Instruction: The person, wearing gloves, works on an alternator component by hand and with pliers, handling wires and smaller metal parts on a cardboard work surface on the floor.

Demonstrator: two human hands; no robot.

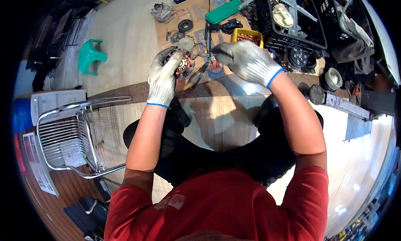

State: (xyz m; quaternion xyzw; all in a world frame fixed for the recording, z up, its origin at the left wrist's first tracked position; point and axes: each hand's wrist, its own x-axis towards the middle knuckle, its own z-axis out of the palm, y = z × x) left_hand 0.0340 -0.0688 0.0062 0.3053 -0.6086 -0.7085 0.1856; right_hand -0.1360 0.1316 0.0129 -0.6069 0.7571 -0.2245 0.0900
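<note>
My left hand [162, 76], in a white knit glove with a blue cuff edge, is closed around a round motor part [184, 64] with reddish copper-coloured windings and a brassy ring at its middle. My right hand [247, 62], gloved the same way, hangs to the right of it, apart from the part. Its fingers are curled together under dark, soiled fingertips, and what they hold, if anything, is hidden. Between the hands, dark-handled pliers [197, 75] lie on a cardboard sheet [165, 34]. A pale round cover [186, 43] rests just beyond the left hand.
A yellow bin [260, 37] of copper-coloured pieces stands past my right hand. Farther back are a green tray [224, 12], a black ring [185, 26] and a metal housing [163, 12]. Black crates [319, 40] stand right; a green stool [88, 57] and chrome chair [41, 128] left.
</note>
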